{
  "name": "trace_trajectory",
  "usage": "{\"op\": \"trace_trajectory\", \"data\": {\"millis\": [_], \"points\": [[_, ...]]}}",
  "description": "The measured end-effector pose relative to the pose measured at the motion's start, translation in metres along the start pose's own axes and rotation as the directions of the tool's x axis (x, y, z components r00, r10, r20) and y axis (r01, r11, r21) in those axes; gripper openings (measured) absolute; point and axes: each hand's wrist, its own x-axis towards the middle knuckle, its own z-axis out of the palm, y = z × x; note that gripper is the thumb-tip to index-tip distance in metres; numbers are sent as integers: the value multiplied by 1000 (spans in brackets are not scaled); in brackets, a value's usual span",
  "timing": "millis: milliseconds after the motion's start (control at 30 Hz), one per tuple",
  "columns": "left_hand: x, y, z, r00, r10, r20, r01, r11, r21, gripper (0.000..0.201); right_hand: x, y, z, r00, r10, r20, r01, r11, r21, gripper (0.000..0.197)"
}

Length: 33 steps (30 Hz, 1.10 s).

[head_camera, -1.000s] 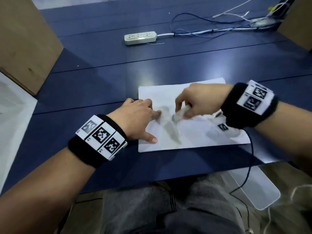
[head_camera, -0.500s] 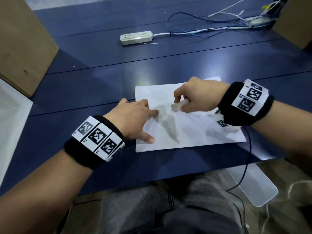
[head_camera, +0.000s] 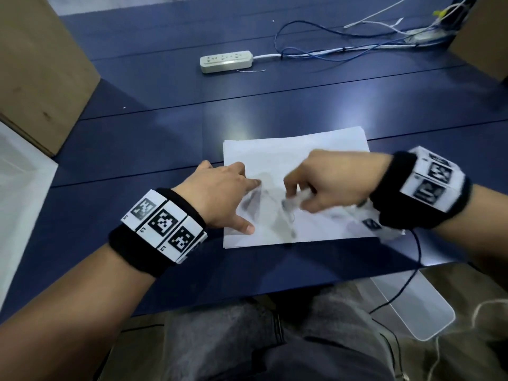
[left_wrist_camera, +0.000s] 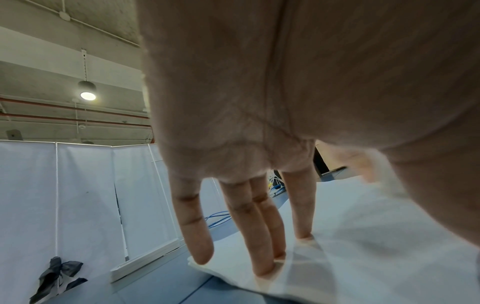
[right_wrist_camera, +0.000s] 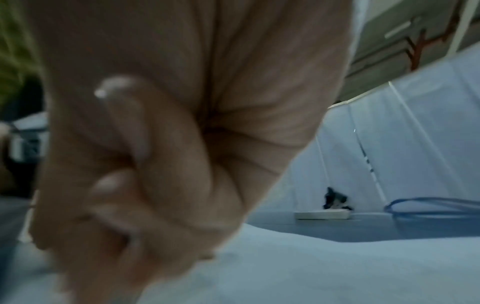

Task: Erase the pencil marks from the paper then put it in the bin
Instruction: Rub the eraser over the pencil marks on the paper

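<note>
- Here, a sheet of white paper (head_camera: 299,149) lies flat on a dark blue table (head_camera: 165,138), near its front edge, with the person seated behind it.
- The left hand (head_camera: 220,196) presses on the paper's left edge with straight, spread fingers; the left wrist view shows the fingertips (left_wrist_camera: 267,265) planted on the sheet and the little finger just off its corner.
- The right hand (head_camera: 330,185), blurred, is curled over the middle of the paper and pinches a small pale eraser (head_camera: 291,199) whose lower end touches the sheet; in the right wrist view the fingers (right_wrist_camera: 135,195) are folded tightly into the palm.
- Grey smudged pencil marks (head_camera: 283,224) show on the paper between the two hands and below the eraser.
- Both wrists wear black bands carrying white blocks printed with black square codes.
- A white power strip (head_camera: 226,61) lies well apart at the far side of the table, its lead running to a tangle of blue and white cables (head_camera: 343,50).
- A clear plastic bin (head_camera: 412,306) stands on the floor below the table's front edge, to the person's right.
- Brown cardboard boxes (head_camera: 35,72) stand at the table's far left and far right corners.
</note>
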Motion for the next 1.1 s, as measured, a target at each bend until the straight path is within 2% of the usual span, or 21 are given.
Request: {"op": "trace_trajectory", "data": {"millis": [67, 100, 167, 233, 300, 367, 433, 467, 533, 633, 700, 767, 833, 867, 933, 1033, 1067, 1100], "points": [[0, 0, 1, 1000, 3, 3, -3, 1000, -2, 92, -7, -10, 2, 987, -48, 155, 50, 999, -6, 24], [0, 0, 0, 1000, 4, 2, -4, 1000, -3, 90, -4, -10, 0, 987, -48, 154, 50, 999, -8, 24], [0, 1, -1, 1000, 2, -3, -2, 1000, -3, 87, 8, 2, -5, 999, 19, 41, -19, 1000, -17, 19], [0, 1, -1, 1000, 1, -5, -1, 1000, -1, 87, 18, 16, -12, 988, 130, -78, -130, 992, 5, 20], [0, 0, -1, 1000, -1, -2, 1, 1000, 1, 88, 18, 22, -11, 984, 140, -108, -138, 990, 32, 21], [0, 0, 0, 1000, -4, -1, 4, 1000, 3, 90, 5, 10, -6, 999, 40, -13, -39, 998, 43, 15], [1, 0, 1, 1000, -2, 0, 2, 1000, 7, 94, -6, -3, 2, 991, -29, 127, 25, 999, 34, 21], [1, -1, 1, 1000, -3, 2, 3, 1000, 3, 95, -7, -7, 3, 988, -36, 151, 34, 999, 20, 22], [1, 0, 0, 1000, -6, 3, 6, 1000, -2, 94, 2, 0, 1, 998, 7, 54, -6, 1000, -19, 19], [1, 2, -2, 1000, -6, 6, 6, 1000, -1, 90, 17, 18, -9, 977, 181, -110, -180, 984, 20, 20], [0, 1, -2, 1000, -6, 5, 6, 1000, -10, 89, 16, 20, -10, 977, 177, -118, -174, 984, 36, 19], [0, 1, -1, 1000, -9, -3, 9, 1000, -14, 90, 5, 9, -6, 998, 59, -10, -58, 998, 35, 17], [1, 0, 0, 1000, -5, -2, 5, 1000, -8, 94, -5, -4, 3, 987, -35, 158, 26, 998, 57, 21], [1, 0, 0, 1000, -4, 1, 4, 1000, -6, 95, -8, -8, 5, 980, -57, 190, 42, 996, 80, 22], [1, 0, 0, 1000, -6, 3, 6, 1000, 0, 95, -1, -3, 4, 995, -25, 94, 19, 998, 66, 26], [0, 1, -3, 1000, -11, 7, 11, 1000, -12, 90, 12, 15, -9, 989, 111, -94, -101, 989, 104, 60], [0, 2, -3, 1000, -13, 8, 13, 1000, -13, 89, 11, 19, -10, 987, 121, -109, -109, 988, 108, 60], [0, 2, -4, 1000, -13, 6, 13, 1000, -9, 89, 8, 17, -10, 991, 103, -91, -95, 992, 87, 50]]}}
